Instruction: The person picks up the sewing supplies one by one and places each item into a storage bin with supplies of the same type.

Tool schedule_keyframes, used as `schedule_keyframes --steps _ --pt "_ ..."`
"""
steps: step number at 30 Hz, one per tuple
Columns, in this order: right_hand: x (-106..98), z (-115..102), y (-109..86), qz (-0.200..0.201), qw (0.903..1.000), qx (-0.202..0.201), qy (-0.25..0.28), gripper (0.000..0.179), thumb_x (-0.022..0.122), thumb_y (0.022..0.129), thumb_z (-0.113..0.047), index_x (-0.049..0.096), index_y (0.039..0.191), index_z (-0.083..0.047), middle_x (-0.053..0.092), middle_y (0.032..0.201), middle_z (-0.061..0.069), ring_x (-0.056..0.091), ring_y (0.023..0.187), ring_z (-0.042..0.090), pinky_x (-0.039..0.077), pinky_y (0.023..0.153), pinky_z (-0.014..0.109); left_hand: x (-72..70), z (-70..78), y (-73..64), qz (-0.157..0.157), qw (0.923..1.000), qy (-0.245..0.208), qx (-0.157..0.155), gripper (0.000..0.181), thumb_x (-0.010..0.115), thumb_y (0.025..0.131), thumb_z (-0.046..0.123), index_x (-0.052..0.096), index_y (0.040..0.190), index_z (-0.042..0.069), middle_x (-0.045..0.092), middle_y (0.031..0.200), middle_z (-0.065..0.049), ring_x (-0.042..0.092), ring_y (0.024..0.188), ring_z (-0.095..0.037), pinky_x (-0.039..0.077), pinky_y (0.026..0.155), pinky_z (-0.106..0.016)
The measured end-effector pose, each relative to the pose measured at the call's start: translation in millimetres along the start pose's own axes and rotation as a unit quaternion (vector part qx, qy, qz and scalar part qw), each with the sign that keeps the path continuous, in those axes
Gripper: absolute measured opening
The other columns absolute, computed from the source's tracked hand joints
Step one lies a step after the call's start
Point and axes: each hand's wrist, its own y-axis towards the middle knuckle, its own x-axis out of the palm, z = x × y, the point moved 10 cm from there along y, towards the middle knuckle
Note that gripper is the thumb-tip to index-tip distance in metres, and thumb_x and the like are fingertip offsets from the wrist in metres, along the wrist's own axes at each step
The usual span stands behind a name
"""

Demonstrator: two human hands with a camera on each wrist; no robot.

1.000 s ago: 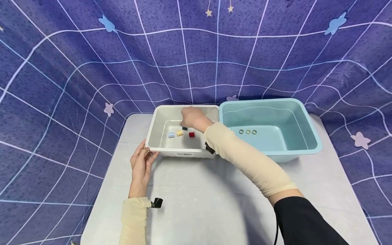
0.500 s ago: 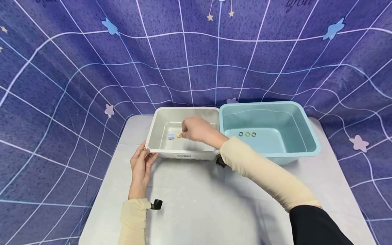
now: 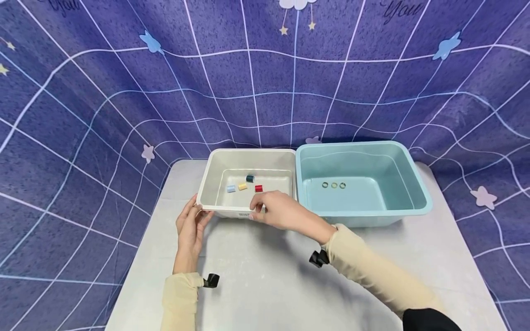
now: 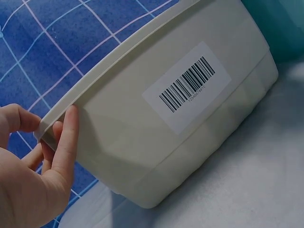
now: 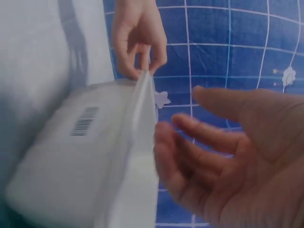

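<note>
My left hand (image 3: 190,232) grips the front left corner of the white plastic bin (image 4: 118,137), thumb and fingers pinching its rim. Above the bin's front rim hovers my right hand (image 3: 277,209), its fingers loosely bent; in the right wrist view nothing shows between them. On the bin floor lie small spool-like cylinders: a light blue cylinder (image 3: 231,189), a yellow cylinder (image 3: 242,186), a dark green cylinder (image 3: 250,179) and a red cylinder (image 3: 258,188). The red one lies closest to my right fingers.
A light blue bin (image 3: 364,213) stands against the white bin's right side, with three small rings, one of them the middle ring (image 3: 334,185), on its floor. Both stand on a white-covered table (image 3: 256,285). Behind hangs a purple-blue curtain (image 3: 265,105) with stars.
My right hand has drawn back from inside the white bin toward its front rim, uncovering the dark green and red cylinders. The left hand keeps its hold on the corner.
</note>
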Motion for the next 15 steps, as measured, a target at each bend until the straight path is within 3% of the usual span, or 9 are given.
schedule_keyframes --steps 4,9,15 --pt "10.1 8.8 -16.0 0.008 0.9991 -0.023 0.035 0.015 0.072 0.099 -0.024 0.075 0.110 -0.013 0.075 0.097 -0.003 0.064 0.084 0.008 0.058 0.075 0.022 -0.3 0.0 -0.7 0.001 1.0000 -0.007 -0.002 0.047 0.048 0.106 0.002 0.053 0.152 0.008 0.055 0.125 -0.007 0.061 0.087 -0.009 0.068 0.092 -0.025" --pt "18.9 21.5 -33.7 0.025 0.9970 -0.031 0.067 0.016 0.071 0.100 -0.022 0.074 0.114 -0.015 0.074 0.102 -0.005 0.067 0.092 0.011 0.060 0.078 0.022 0.2 -0.4 -0.7 0.000 0.9999 -0.009 -0.004 0.047 0.048 0.106 0.002 0.053 0.152 0.007 0.055 0.125 -0.008 0.061 0.087 -0.009 0.068 0.091 -0.025" --pt "27.0 31.8 -48.3 0.035 0.9956 -0.040 0.077 0.020 0.070 0.101 -0.025 0.073 0.120 -0.017 0.073 0.106 -0.007 0.066 0.093 0.007 0.065 0.082 0.032 0.3 -1.3 0.0 -0.002 0.9999 -0.011 -0.004 0.047 0.049 0.106 0.002 0.053 0.152 0.008 0.055 0.128 -0.011 0.061 0.086 -0.010 0.068 0.089 -0.024"
